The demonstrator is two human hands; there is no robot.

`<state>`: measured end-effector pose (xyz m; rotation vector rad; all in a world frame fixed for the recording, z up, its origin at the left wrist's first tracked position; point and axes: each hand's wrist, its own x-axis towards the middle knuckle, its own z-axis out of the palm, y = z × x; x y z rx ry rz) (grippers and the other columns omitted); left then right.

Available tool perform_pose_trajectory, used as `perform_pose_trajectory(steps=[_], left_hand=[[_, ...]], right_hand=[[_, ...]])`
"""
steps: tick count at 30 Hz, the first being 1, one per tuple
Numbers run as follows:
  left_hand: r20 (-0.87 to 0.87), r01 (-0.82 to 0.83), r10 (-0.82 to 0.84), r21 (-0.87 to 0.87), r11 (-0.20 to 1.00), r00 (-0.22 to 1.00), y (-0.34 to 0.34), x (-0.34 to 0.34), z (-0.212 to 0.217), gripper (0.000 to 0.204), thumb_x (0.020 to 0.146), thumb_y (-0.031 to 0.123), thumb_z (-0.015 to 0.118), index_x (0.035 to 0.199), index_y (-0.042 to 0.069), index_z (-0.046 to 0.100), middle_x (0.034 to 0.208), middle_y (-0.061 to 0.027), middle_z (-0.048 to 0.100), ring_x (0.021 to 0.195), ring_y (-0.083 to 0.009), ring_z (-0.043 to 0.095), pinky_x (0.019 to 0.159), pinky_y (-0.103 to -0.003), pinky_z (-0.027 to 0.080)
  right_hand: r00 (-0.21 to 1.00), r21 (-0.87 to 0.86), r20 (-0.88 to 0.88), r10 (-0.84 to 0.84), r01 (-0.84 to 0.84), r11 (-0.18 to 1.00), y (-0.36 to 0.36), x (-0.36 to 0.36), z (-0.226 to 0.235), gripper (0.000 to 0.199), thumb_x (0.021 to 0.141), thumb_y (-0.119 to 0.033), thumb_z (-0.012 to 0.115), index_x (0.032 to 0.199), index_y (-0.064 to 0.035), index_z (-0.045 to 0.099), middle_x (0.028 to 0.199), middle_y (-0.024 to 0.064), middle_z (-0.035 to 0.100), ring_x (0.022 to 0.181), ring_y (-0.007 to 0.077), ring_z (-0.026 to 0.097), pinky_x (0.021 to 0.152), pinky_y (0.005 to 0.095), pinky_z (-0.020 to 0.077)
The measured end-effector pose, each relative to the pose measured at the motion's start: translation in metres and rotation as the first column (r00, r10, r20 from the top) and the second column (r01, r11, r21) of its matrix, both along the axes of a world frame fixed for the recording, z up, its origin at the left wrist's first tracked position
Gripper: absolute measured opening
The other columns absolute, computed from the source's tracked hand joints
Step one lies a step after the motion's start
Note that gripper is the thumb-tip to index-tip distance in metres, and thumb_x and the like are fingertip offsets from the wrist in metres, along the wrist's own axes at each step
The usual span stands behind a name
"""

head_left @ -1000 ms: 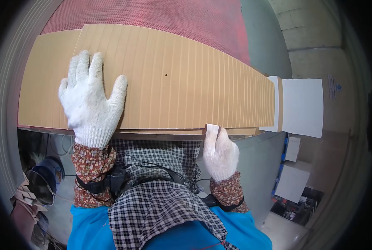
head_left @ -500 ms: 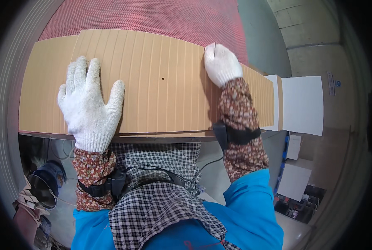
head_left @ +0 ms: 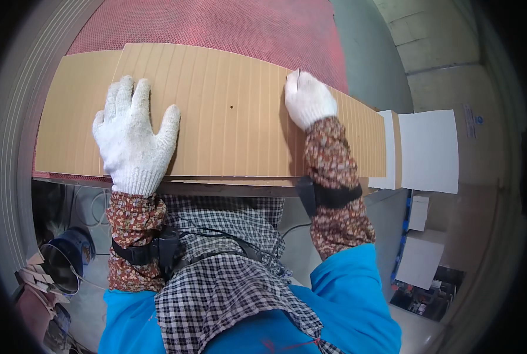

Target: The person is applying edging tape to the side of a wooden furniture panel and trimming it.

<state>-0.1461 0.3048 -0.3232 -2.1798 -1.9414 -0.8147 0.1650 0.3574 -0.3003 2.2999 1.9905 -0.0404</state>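
A long brown cardboard sheet with parallel crease lines and one small dark hole lies across the work surface, overlapping another brown cardboard piece at the left. My left hand, in a white knit glove, rests flat on the creased sheet, fingers and thumb spread. Also gloved in white, my right hand is closed at the sheet's far edge, right of the hole. A thin dark sliver shows by its fingertips; what the fingers hold is too small to make out.
Red mesh matting covers the surface beyond the cardboard. White sheets stick out at the right end. Below left stands a blue bucket beside cardboard scraps. White boxes sit low on the right.
The cardboard's near edge sits slightly higher in view, and its left end has shifted right. My left hand appears a little farther right and up; my right hand slightly left and lower, still closed.
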Motion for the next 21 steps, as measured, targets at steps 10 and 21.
perform_pose_trajectory(steps=[10, 21], left_hand=[[-0.044, -0.027, 0.028, 0.032, 0.999, 0.999, -0.008, -0.006, -0.004, 0.058, 0.085, 0.037, 0.076, 0.131, 0.004, 0.064, 0.140, -0.0179, 0.060, 0.134, -0.0328, 0.054, 0.105, -0.051, 0.042], [-0.064, -0.046, 0.044, -0.025, 0.999, 0.997, -0.014, -0.007, 0.007, 0.058, 0.088, 0.038, 0.074, 0.133, 0.002, 0.064, 0.147, -0.0191, 0.057, 0.136, -0.0346, 0.054, 0.107, -0.050, 0.044]], right_hand=[[0.994, 0.082, -0.091, -0.053, 0.061, 0.995, -0.191, -0.062, 0.019, 0.028, 0.103, -0.012, 0.053, 0.124, 0.0011, 0.065, 0.079, 0.0142, 0.063, 0.056, 0.0252, 0.069, 0.048, 0.0370, 0.0555], [0.976, 0.102, -0.212, -0.055, 0.078, 0.992, -0.216, -0.080, 0.024, 0.030, 0.104, -0.015, 0.056, 0.128, 0.0001, 0.062, 0.085, 0.0170, 0.067, 0.062, 0.0311, 0.071, 0.050, 0.0417, 0.0559]])
